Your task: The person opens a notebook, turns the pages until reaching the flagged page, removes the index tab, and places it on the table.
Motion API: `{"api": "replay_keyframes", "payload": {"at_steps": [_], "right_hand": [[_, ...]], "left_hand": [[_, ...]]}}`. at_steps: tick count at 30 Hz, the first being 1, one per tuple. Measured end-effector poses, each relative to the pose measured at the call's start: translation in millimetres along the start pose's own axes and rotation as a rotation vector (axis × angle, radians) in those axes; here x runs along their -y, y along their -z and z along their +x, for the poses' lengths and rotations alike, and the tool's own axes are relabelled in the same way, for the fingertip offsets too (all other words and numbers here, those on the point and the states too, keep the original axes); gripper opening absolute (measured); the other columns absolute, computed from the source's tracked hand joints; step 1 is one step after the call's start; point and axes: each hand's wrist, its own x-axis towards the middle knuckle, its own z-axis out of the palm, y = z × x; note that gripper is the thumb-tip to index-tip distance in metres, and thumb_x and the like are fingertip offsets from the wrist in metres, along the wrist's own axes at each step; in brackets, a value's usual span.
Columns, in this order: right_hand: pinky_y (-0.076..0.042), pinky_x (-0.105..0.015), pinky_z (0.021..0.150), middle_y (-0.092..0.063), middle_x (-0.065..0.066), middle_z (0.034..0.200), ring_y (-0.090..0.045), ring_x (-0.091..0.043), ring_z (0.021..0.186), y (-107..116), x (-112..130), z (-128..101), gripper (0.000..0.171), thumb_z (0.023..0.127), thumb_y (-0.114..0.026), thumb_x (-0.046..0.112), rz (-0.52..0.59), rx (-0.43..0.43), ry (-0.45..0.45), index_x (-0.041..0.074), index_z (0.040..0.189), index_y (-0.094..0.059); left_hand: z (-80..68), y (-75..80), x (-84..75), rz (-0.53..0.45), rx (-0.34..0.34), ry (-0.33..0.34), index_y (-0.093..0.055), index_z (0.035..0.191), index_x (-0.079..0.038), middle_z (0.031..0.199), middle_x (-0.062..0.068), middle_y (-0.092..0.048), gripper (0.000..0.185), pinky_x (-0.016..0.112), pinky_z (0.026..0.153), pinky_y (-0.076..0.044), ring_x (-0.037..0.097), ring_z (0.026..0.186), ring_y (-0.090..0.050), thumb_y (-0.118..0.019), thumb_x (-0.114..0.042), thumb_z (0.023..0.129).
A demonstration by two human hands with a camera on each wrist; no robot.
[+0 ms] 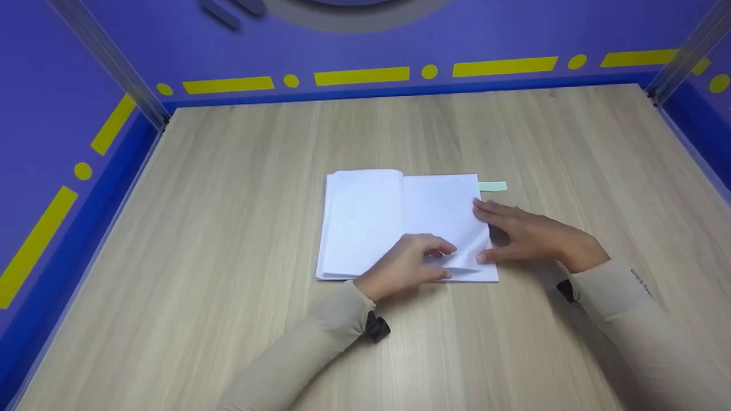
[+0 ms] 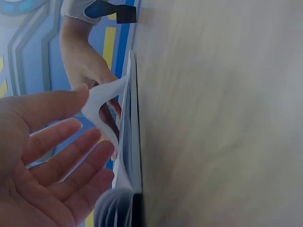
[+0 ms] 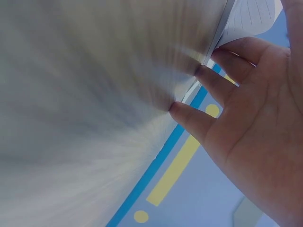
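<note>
An open notebook (image 1: pixel 365 222) with lined white pages lies on the table. Its right-hand page (image 1: pixel 440 200) bulges up at the lower corner, and the left wrist view shows that page (image 2: pixel 97 101) bent into a curl. My left hand (image 1: pixel 404 262) hovers over the notebook's lower middle, thumb and fingers apart; the thumb tip is close to the curled page, but contact is unclear. At the notebook's right edge is my right hand (image 1: pixel 528 234), its fingertips on the page edge and its thumb lower down. In the right wrist view the fingers (image 3: pixel 220 85) reach down to the table surface.
A pale green tab (image 1: pixel 493 186) sticks out from the notebook's upper right edge. The wood-grain table (image 1: pixel 240 188) is bordered by blue panels (image 1: pixel 354 51) with yellow markings at the back and sides. Dark straps (image 1: pixel 377 326) sit at both wrists.
</note>
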Motion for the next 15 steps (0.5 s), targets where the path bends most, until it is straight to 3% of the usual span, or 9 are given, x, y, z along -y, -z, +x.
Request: {"api": "replay_keyframes", "payload": {"at_steps": [8, 15], "right_hand": [[-0.022, -0.059, 0.113, -0.016, -0.012, 0.161, -0.016, -0.037, 0.147, -1.1, 0.1, 1.0, 0.102, 0.078, -0.06, 0.07, -0.013, 0.005, -0.013, 0.008, 0.152, -0.024], [-0.018, -0.059, 0.114, -0.014, -0.012, 0.161, -0.013, -0.037, 0.147, -2.4, 0.2, 1.7, 0.104, 0.078, -0.061, 0.069, -0.004, 0.009, 0.001, 0.007, 0.152, -0.023]], "left_hand": [[4.2, -2.1, -2.5, 0.068, -0.004, -0.026, -0.067, 0.117, -0.006, 0.114, 0.006, -0.069, 0.034, 0.018, 0.092, -0.047, 0.015, 0.104, -0.064, -0.069, -0.005, 0.083], [2.9, -1.4, -2.0, 0.028, -0.041, -0.032, -0.069, 0.114, -0.005, 0.111, 0.007, -0.071, 0.029, 0.017, 0.091, -0.048, 0.015, 0.101, -0.066, -0.063, 0.0, 0.086]]}}
